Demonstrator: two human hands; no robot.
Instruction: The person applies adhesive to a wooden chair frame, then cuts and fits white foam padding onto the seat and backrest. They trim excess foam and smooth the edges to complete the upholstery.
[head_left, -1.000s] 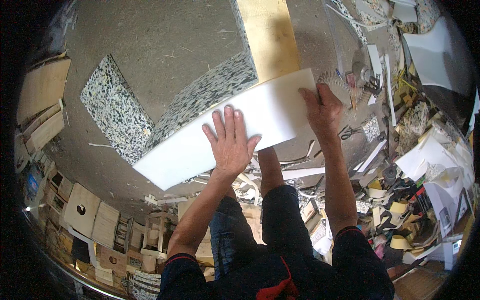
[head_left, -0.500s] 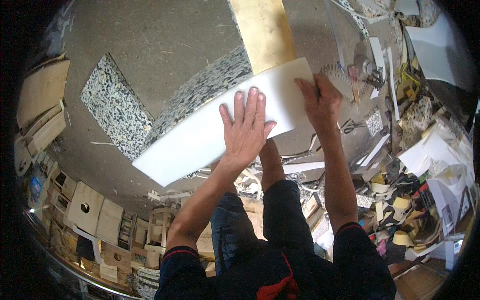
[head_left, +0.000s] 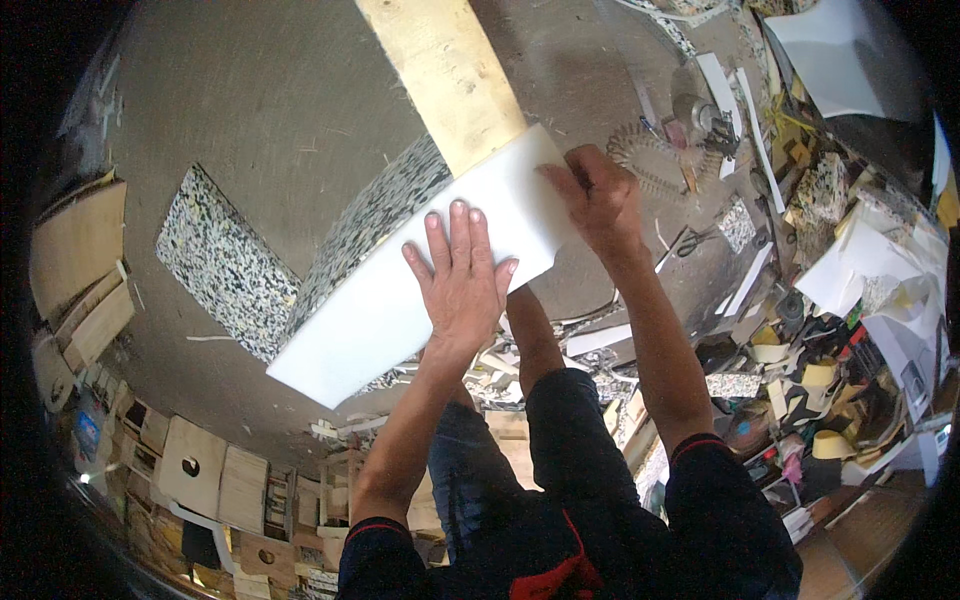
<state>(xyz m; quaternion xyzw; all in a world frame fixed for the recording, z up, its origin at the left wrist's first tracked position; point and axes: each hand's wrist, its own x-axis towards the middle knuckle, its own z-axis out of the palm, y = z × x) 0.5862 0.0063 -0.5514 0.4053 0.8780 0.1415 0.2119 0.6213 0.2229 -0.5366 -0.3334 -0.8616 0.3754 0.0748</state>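
A long white foam slab lies slantwise in front of me, on or against a speckled black-and-white foam block. My left hand rests flat on the slab's middle, its fingers spread. At the slab's right end, my right hand has its fingers curled and its thumb pressed on the white foam; the undersides of its fingers are hidden. From beneath the slab's far edge, a pale yellowish board runs away toward the top.
Another speckled foam piece lies on the floor at left. Scissors, a coiled hose and white strips are at right. Wooden boards stand far left, with wooden panels lower left. Foam scraps are heaped at right.
My view has shifted, so the slab, board and floor things sit differently in the picture. Both hands keep their places on the slab, the left one flat and the right one at its end.
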